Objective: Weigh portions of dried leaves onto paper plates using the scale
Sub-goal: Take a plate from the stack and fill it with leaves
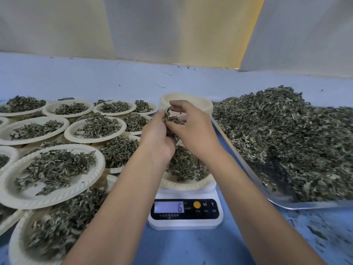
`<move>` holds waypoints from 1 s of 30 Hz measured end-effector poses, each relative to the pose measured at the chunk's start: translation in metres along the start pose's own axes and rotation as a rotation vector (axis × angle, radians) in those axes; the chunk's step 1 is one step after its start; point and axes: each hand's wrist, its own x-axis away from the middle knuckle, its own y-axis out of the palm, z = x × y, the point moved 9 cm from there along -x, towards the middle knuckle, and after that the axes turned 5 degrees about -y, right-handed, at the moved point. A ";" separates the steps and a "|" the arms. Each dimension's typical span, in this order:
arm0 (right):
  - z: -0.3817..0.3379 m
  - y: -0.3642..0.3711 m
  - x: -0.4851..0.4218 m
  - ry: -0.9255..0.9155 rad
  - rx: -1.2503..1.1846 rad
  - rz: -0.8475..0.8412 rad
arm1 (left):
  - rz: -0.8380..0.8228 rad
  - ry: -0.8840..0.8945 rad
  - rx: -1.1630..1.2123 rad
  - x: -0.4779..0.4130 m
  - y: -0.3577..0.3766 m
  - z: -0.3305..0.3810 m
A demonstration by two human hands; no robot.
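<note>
Both the left hand (156,137) and right hand (193,129) pinch dried leaves (172,119).

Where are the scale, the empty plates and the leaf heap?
scale (185,224): head view, white front edge.
empty plates (191,96): head view, far rim.
leaf heap (282,134): head view, middle of pile.

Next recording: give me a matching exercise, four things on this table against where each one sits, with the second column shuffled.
Things
1. scale
2. metal tray
3. stack of empty plates
4. filled plates

Places
A. on the left, overlapping one another
B. on the right, under the heap of loose leaves
C. front centre, carrying one plate of leaves
D. at the back, between the filled plates and the tray

Pairs: 1-C, 2-B, 3-D, 4-A
</note>
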 end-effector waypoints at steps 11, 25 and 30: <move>0.009 -0.020 -0.003 0.039 -0.080 0.042 | 0.017 -0.040 0.104 0.003 -0.009 0.004; 0.025 -0.014 0.001 0.146 -0.128 0.002 | 0.041 0.051 0.220 0.002 -0.017 0.030; 0.028 -0.012 0.000 0.169 -0.175 -0.017 | 0.040 0.054 0.221 0.004 -0.016 0.031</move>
